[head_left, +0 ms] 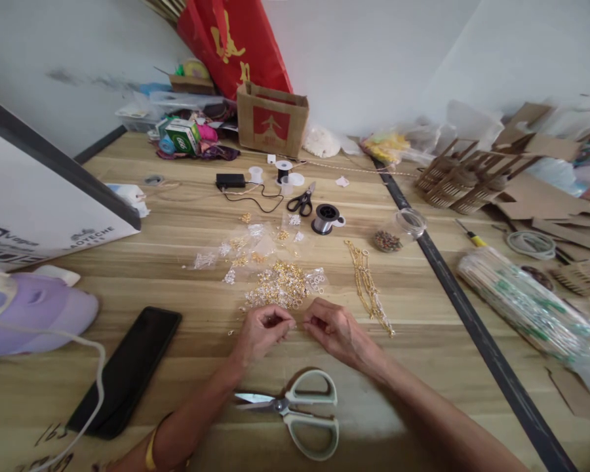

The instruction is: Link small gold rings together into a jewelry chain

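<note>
My left hand (266, 331) hovers low over the table with its thumb and fingertips pinched together. Just to its right, my right hand (332, 328) is curled closed, a small gap between the two. Whatever either pinch holds is too small to make out. Right beyond the hands lies a loose pile of gold and silver jewelry findings (280, 283). Several gold chains (366, 282) are laid out to the right of the pile. Scissors with pale handles (295, 405) rest partly open on the wood, nearer to me than the hands.
A black phone (128, 370) lies at left. Behind the pile are small plastic bags (255, 246), a wire spool (324, 219), black scissors (301, 200) and a jar of beads (391, 237). A paper bag (273, 121) stands at the back; a wrapped bundle (526, 301) lies at right.
</note>
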Demonstrator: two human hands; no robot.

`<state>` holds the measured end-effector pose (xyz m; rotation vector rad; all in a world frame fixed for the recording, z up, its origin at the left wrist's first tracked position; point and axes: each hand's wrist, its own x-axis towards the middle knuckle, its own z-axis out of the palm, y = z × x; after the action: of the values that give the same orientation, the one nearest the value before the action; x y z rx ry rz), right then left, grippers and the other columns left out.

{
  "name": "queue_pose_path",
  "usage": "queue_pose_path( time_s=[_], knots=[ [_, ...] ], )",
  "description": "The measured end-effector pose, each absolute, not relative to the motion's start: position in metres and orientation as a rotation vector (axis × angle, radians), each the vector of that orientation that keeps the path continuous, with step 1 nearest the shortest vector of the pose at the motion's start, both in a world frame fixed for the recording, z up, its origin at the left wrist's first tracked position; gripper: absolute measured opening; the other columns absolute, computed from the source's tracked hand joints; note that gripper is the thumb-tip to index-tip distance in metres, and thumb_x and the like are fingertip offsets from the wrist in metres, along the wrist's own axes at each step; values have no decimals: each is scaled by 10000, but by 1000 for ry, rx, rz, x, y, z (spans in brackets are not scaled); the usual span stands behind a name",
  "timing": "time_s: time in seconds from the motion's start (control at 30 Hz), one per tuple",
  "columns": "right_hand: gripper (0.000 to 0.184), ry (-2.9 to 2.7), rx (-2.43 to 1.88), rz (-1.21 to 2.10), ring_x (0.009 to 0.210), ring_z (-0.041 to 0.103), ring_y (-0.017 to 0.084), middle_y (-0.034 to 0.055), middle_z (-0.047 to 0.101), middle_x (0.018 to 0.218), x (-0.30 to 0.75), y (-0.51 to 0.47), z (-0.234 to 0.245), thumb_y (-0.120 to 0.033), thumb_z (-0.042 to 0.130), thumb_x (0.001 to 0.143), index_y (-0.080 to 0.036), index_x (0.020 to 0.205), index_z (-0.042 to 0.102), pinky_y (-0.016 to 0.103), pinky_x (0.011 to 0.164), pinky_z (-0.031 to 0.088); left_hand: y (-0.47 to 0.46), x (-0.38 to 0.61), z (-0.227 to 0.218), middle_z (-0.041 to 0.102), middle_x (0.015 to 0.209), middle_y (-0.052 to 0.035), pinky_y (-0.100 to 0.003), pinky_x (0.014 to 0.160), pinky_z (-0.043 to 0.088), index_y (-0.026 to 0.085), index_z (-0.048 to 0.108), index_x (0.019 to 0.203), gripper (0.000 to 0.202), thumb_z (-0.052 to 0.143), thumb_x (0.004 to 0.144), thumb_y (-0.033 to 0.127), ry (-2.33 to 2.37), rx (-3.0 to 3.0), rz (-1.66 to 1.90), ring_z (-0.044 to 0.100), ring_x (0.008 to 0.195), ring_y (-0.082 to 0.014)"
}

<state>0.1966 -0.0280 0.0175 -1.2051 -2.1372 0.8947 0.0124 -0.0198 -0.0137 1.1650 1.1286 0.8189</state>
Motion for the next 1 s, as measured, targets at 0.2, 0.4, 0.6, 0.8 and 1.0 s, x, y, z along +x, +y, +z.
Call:
queue_pose_path(
  time_s=[0.2,0.4,0.6,0.8,1.0],
  knots=[
    [107,-2173,-1195,856,600,486,98,0,528,723,196,-30,19,-79,538,830,-163,772,570,194,529,362,-20,13,-11,569,502,20,-185,434,399,120,653,675,148,691,625,254,1172,1146,839,491,436,-79],
    [114,-2244,-1201,739,623,503,107,13,536,746,195,-33,17,-88,532,854,-163,782,577,209,558,370,-22,14,-9,568,515,13,-192,462,378,123,665,668,110,644,668,231,1167,1245,855,485,463,-85],
    [116,-2341,-1229,634,662,531,127,24,543,771,195,-34,19,-105,507,874,-171,796,564,222,575,376,-23,13,-12,587,560,1,-201,510,385,134,655,640,126,631,700,242,1137,1408,854,495,527,-100],
    [108,-2388,-1277,571,686,551,134,30,561,779,194,-36,20,-141,492,899,-172,814,551,226,591,379,-24,15,-18,626,609,-23,-215,559,418,135,656,629,102,615,695,201,1158,1488,850,542,583,-124],
    [125,-2464,-1288,486,680,557,141,33,566,773,193,-38,21,-152,466,916,-173,811,531,227,576,362,-24,15,-21,621,596,-16,-210,539,408,143,649,615,100,594,694,170,1188,1545,860,521,555,-114]
  ],
)
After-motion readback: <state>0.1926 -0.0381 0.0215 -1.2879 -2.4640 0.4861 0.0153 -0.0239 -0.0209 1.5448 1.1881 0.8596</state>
